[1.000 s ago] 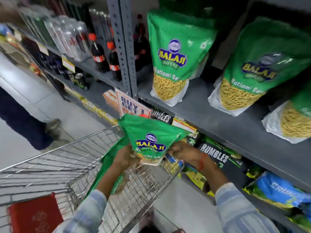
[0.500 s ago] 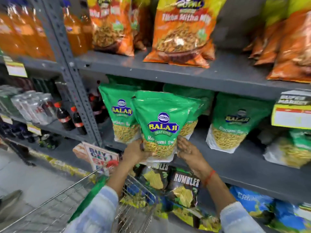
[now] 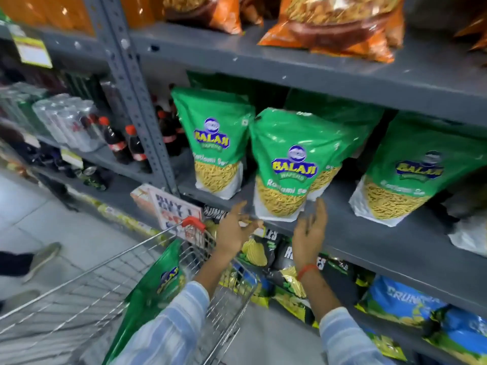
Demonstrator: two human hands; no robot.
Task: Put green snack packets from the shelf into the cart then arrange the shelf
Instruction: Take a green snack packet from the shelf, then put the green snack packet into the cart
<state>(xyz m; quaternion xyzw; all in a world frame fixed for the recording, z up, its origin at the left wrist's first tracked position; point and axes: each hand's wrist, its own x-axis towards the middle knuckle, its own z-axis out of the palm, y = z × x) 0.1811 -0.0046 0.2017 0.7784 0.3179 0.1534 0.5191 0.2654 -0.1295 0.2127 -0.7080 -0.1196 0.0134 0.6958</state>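
Green Balaji snack packets stand on the grey middle shelf (image 3: pixel 350 227): one at the left (image 3: pixel 214 143), one at the front centre (image 3: pixel 290 167), one at the right (image 3: pixel 411 175). Another packet stands partly hidden behind the centre one. My left hand (image 3: pixel 234 227) and my right hand (image 3: pixel 309 233) hover just below the centre packet, fingers spread, holding nothing. A further green packet (image 3: pixel 155 288) leans inside the wire cart (image 3: pixel 87 291) at the lower left.
Orange snack bags (image 3: pixel 340 25) fill the shelf above. Dark and blue chip bags (image 3: pixel 403 304) crowd the shelf below. Cola bottles (image 3: pixel 123 146) and cans sit past the grey upright post (image 3: pixel 134 88). A person's shoe (image 3: pixel 42 259) shows on the floor at left.
Both hands lifted a green packet from over the cart up to the middle shelf, stood it there and let go. They now hang open below it.
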